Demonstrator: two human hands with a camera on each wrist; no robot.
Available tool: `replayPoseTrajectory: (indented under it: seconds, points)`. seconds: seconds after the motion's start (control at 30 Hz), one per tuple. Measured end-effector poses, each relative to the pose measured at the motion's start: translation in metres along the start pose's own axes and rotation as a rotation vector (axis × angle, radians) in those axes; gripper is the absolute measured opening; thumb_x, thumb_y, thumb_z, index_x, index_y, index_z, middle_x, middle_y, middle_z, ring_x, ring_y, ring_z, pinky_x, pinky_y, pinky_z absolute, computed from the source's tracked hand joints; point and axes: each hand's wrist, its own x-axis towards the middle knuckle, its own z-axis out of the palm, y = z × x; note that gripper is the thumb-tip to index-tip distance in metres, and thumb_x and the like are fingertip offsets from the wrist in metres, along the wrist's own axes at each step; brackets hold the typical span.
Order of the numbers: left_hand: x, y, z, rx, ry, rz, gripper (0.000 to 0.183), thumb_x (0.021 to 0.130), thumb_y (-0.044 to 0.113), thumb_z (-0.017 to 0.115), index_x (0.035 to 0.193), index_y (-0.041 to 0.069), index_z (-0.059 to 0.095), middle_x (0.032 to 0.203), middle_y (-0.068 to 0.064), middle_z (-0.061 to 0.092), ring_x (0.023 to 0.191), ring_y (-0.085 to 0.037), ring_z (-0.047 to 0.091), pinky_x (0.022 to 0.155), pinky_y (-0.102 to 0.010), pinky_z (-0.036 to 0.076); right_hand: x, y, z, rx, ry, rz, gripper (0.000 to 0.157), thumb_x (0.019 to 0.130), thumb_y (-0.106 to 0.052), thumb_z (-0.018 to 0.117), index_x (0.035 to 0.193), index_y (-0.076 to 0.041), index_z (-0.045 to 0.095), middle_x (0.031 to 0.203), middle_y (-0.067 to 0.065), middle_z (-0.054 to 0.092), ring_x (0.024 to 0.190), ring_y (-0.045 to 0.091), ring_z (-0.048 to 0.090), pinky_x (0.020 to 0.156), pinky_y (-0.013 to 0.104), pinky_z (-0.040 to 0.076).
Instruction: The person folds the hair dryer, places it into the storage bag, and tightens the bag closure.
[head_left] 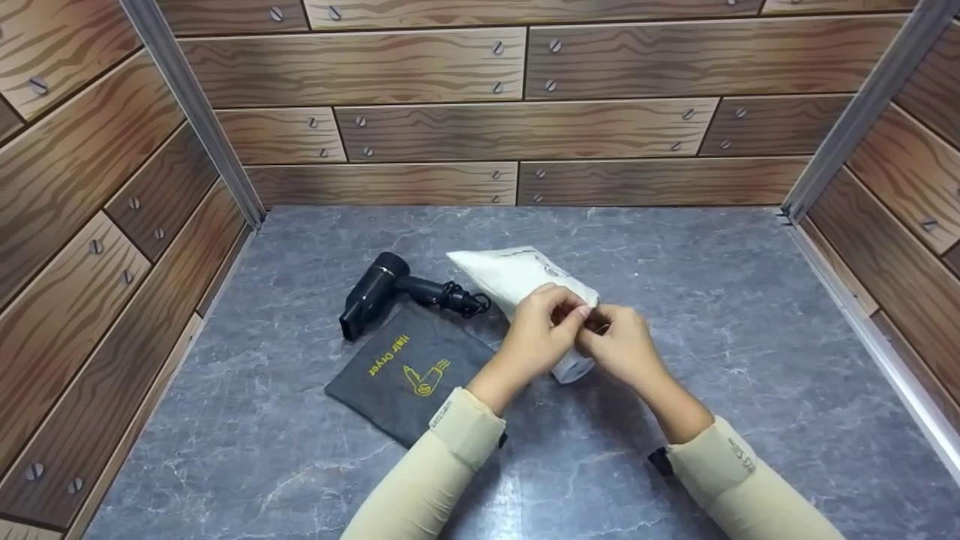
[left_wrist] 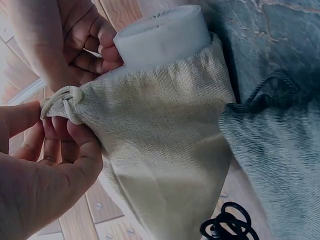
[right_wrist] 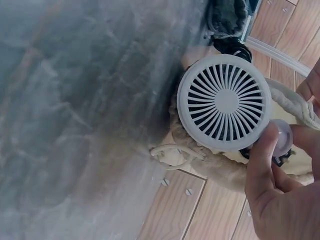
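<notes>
Left grip [head_left: 536, 330] pinching bag [left_wrist: 160, 130], perhaps white dryer [left_wrist: 165, 40] protruding

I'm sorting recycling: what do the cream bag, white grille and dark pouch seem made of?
Cream bag: matte fabric, perhaps linen or cotton; its weave shows.
White grille: likely plastic, satin, with smooth, even slats.
Dark pouch: matte cloth, visibly ribbed; fibre unclear.

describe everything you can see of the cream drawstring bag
The cream bag looks like woven cloth, tapering to a pointed corner, with a dark marking on one side. Its gathered mouth bears a pale knotted cord, and a white device sticks partly out. It slants, mouth toward the near side, right of the black hair dryer. The left hand pinches its corded corner; the right hand is beside the mouth.
</notes>
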Motion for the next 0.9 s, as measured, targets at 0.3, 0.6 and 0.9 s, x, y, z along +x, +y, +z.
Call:
replayPoseTrajectory:
  seconds: [0.3,0.6,0.9]
  points:
    - [0.001,-0.006,-0.007,-0.030,0.038,-0.034,0.008,0.100,0.005,0.069,0.098,0.000,0.075,0.100,-0.011,0.072,0.085,-0.006,0.061,0.080,-0.021,0.055,-0.003,0.003,-0.003,0.088,-0.189,-0.090,0.015,0.100,-0.013,0.070,0.109,-0.003,0.075,0.085,0.009,0.073,0.073,0.014,0.066,0.066,0.024,0.057]
    - [0.000,-0.010,-0.011,-0.023,0.073,-0.036,0.008,0.100,0.005,0.069,0.097,0.000,0.074,0.099,-0.012,0.073,0.087,-0.009,0.063,0.082,-0.022,0.055,-0.012,0.012,-0.015,0.035,-0.269,-0.309,0.039,0.088,-0.001,0.081,0.126,-0.001,0.072,0.102,0.009,0.076,0.085,0.015,0.071,0.078,0.029,0.062]
    - [-0.003,-0.011,-0.014,-0.007,0.098,-0.030,0.007,0.099,0.004,0.070,0.096,0.000,0.074,0.093,-0.011,0.072,0.083,-0.007,0.060,0.078,-0.021,0.053,-0.006,0.028,-0.022,-0.017,-0.216,-0.289,0.054,0.073,-0.001,0.095,0.118,0.003,0.065,0.107,0.016,0.070,0.090,0.027,0.070,0.082,0.039,0.063]
